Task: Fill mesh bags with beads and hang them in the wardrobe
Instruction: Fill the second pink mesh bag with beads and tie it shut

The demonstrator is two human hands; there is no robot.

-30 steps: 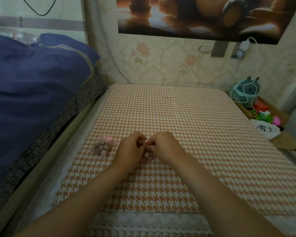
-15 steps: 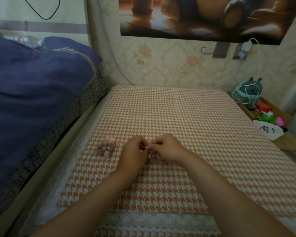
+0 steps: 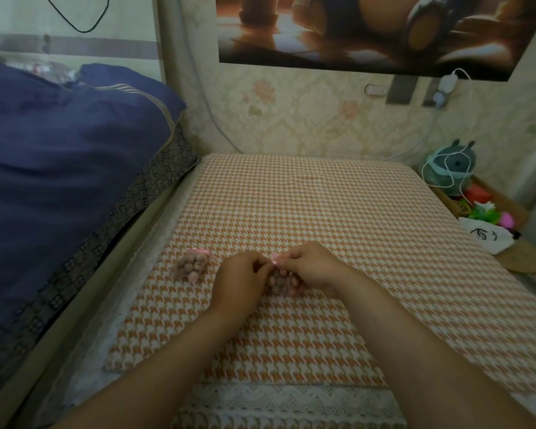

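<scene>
Your left hand (image 3: 239,283) and right hand (image 3: 313,267) meet knuckle to knuckle, and each pinches the pink ribbon (image 3: 274,258) between curled fingertips. With one hand on each side of the neck you can pull against yourself, which is how a drawstring closes or a bow gets tied. Which of the two you are doing I cannot tell, as the fingers cover the knot.

Just under that pinch the mesh bag (image 3: 291,289) rests on the houndstooth cloth (image 3: 322,212), tucked between your hands and partly hidden by them. Its beads (image 3: 276,280) show through the mesh as a rounded brownish-pink clump. Leaving the bag's weight on the cloth looks sensible. The ribbon then carries only your pull, and the beads are unlikely to roll out while the mouth is loose.

To the left of your left hand, near but not touching, lies the second bag (image 3: 192,269). It is full and a pink bow (image 3: 200,251) sits at its far end. It seems to be finished and set aside, out of the way yet within reach for carrying off.

I judge filling to be over for both bags, with closing this one as the step in hand. No wardrobe shows in this view, so hanging is not yet done.

Further left the blue bedding (image 3: 59,165) is heaped beside the cloth. On the far right a plush toy (image 3: 449,168) sits among small clutter.
</scene>
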